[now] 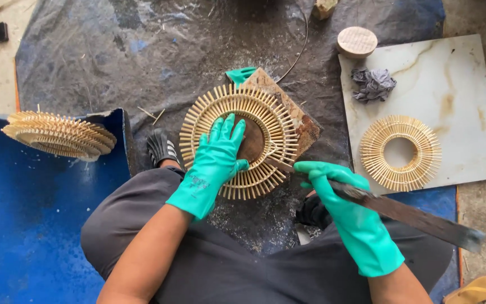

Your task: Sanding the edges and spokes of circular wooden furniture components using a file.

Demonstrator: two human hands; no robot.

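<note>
Two hands in green rubber gloves are seen at the centre of the frame. A round wreath of pale bamboo sticks (239, 141) is pressed flat by the left hand (214, 163), whose fingers are spread open across its lower left rim and brown wooden middle. This wreath lies on a rusty brown board (301, 121) over the dark dusty tarpaulin (113, 56). A long dark metal blade (406, 214) is gripped by the closed fingers of the right hand (338, 197), its tip laid against the wreath's lower right edge. A second, smaller stick wreath (400, 152) rests on a white marble slab (457, 84) at right, beside a crumpled grey rag (372, 84). Stacked stick wreaths (57, 134) are seen at left.
</note>
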